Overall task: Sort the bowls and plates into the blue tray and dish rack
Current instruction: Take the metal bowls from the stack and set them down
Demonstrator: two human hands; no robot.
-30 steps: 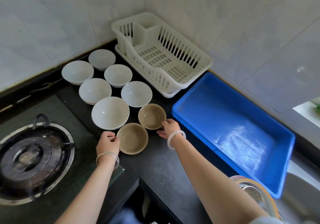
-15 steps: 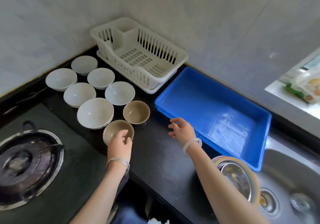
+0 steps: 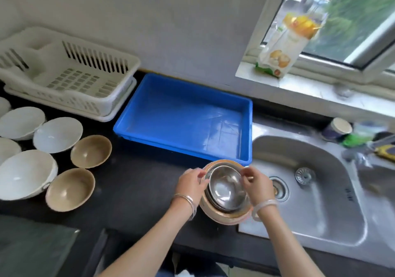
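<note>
Holding the shiny metal bowl [image 3: 227, 189] by its rim, the left hand [image 3: 190, 185] pinches one side and the right hand [image 3: 256, 185] pinches the other. This bowl sits on top of a stack of dishes [image 3: 222, 214] low in the middle of the frame, on the dark counter [image 3: 132, 191] right at the edge of the sink [image 3: 320, 191]. Just above the stack is the blue tray [image 3: 248, 131], with nothing in it. To the tray's left, in the upper left of the frame, is the white dish rack [image 3: 70, 97], and nothing is in it either. On the left side of the frame are two tan bowls [image 3: 90, 151], one above the other and close together. Beside them, further left, are several white bowls [image 3: 57, 134], some cut off by the frame edge. Both wrists wear bangles. In the upper right, a snack bag [image 3: 286, 41] stands on the window sill.
</note>
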